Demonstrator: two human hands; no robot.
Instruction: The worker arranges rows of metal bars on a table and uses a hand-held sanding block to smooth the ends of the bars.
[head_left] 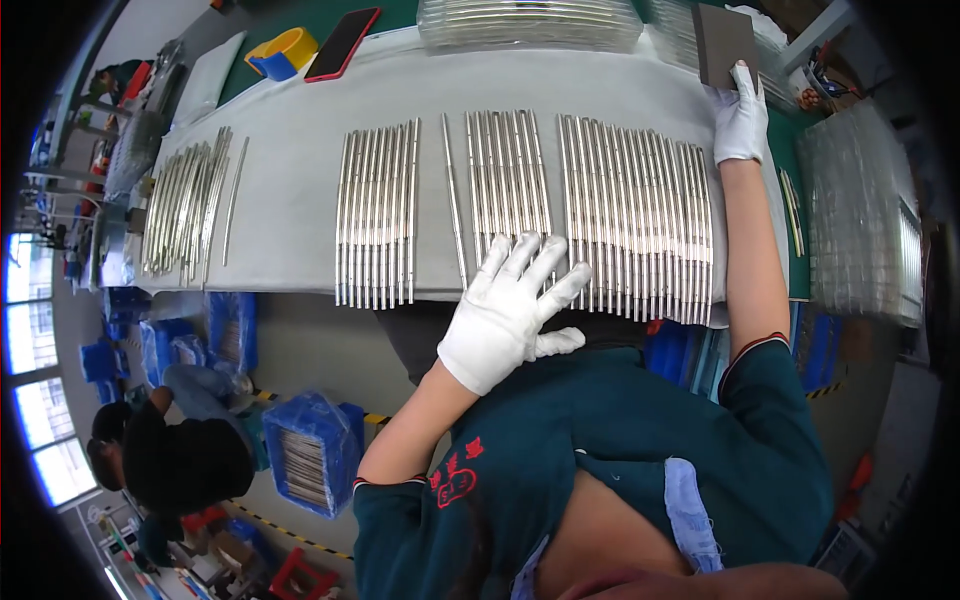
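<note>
My left hand (pixel 515 315), in a white glove, lies with its fingers spread over the near ends of the slim metal rods in the middle group (pixel 505 165). Its outer fingers reach toward the wide right-hand group of rods (pixel 635 210). A single metal rod (pixel 453 190) lies just left of the middle group. At the far right, my right hand (pixel 742 125), also gloved in white, grips the near edge of a flat grey-brown rectangular piece (pixel 727 45), thumb on top; the fingers beneath are partly hidden.
More rods lie in a neat row (pixel 378 210) and a looser pile (pixel 185 210) on the pale sheet. A phone (pixel 342 45), yellow tape roll (pixel 292 45) and clear plastic trays (pixel 530 25) sit along the back. Stacked trays (pixel 862 210) stand right. Another person (pixel 185 450) sits lower left.
</note>
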